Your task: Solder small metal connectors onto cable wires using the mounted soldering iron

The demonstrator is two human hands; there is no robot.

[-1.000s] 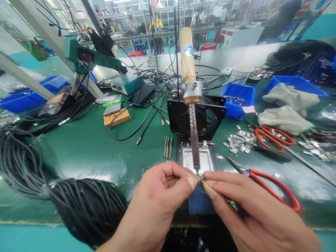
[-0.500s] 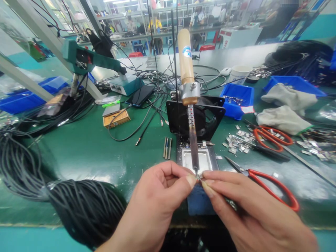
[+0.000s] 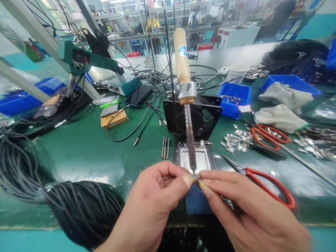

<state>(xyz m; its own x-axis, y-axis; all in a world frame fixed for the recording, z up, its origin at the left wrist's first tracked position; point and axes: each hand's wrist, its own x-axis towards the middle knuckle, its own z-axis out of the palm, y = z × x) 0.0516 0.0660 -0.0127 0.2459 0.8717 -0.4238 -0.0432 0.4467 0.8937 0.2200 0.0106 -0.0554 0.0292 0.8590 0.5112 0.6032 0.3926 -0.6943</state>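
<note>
A soldering iron [image 3: 191, 147] with a wooden handle is clamped over the bench, tip pointing down. Right under its tip, my left hand [image 3: 160, 196] pinches a small piece between thumb and forefinger. Opposite it, my right hand [image 3: 241, 199] is closed in a pinch too, its fingertips nearly meeting the left ones. A thin, shiny bit shows between the two pinches, too small to name. Small metal pieces [image 3: 229, 202] glint beneath my right fingers. Behind my fingertips lies a shallow metal tray [image 3: 183, 159].
Red-handled scissors [image 3: 273, 185] lie right of my right hand, another pair [image 3: 270, 138] beyond. Loose metal connectors [image 3: 237, 140] are scattered nearby. A black fan [image 3: 170, 117] stands behind the iron. Bundled black cable [image 3: 84, 206] fills the left front. A blue bin [image 3: 236, 99] sits back right.
The whole view has shifted slightly, so things appear a little further left. Both hands keep their pinches under the iron tip, with hardly any movement.
</note>
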